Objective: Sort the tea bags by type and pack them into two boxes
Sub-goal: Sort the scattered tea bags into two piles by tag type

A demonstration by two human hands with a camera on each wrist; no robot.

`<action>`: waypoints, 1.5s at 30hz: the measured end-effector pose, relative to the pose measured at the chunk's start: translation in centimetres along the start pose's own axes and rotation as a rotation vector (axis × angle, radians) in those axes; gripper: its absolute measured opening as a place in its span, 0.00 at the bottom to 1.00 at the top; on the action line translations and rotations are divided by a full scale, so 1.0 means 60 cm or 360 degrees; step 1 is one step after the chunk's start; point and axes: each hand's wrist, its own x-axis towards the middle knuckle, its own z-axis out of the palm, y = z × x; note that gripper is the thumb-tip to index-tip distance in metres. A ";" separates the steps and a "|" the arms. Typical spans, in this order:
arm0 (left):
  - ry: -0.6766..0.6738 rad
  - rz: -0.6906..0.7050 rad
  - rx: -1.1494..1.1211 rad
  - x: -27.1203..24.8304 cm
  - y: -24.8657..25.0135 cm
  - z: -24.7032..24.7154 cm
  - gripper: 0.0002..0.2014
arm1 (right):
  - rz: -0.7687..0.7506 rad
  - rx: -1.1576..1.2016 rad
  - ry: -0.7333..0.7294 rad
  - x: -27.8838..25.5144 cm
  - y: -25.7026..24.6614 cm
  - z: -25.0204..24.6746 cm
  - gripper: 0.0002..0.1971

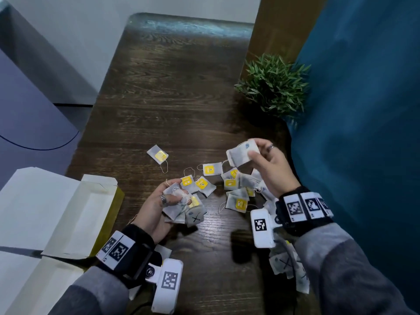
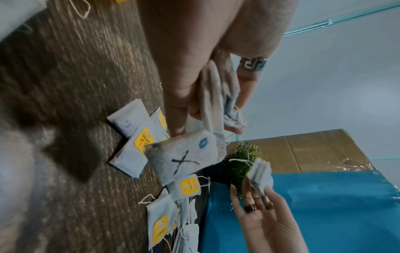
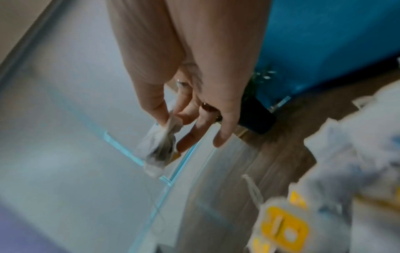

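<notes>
Tea bags [image 1: 242, 153], seemingly, in both hands.

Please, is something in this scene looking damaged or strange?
Yes. The white paper tea bag with a blue dot, gripped in the left hand, bears a hand-drawn black X. Similar marked bags lie under the right forearm. Nothing looks torn or spilled.

"RELAX" on yellow tag [image 2: 144, 141], X on tea bag [image 2: 184, 160]

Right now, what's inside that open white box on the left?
The open white box shows only its bare pale inner walls and flaps; no tea bags are visible in it. Its near end is hidden behind the left hand's wrist and sleeve.
</notes>
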 end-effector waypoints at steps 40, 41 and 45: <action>-0.0638 -0.0577 0.0379 -0.014 -0.157 0.168 0.25 | 0.0684 0.0478 -0.0016 -0.194 0.081 -0.033 0.17; -0.0677 -0.0614 0.0417 -0.015 -0.162 0.169 0.22 | 0.0706 0.0440 -0.0012 -0.201 0.081 -0.046 0.16; -0.0749 -0.0710 0.0979 -0.006 -0.173 0.157 0.21 | 0.0752 -0.0005 0.0089 -0.222 0.085 -0.110 0.11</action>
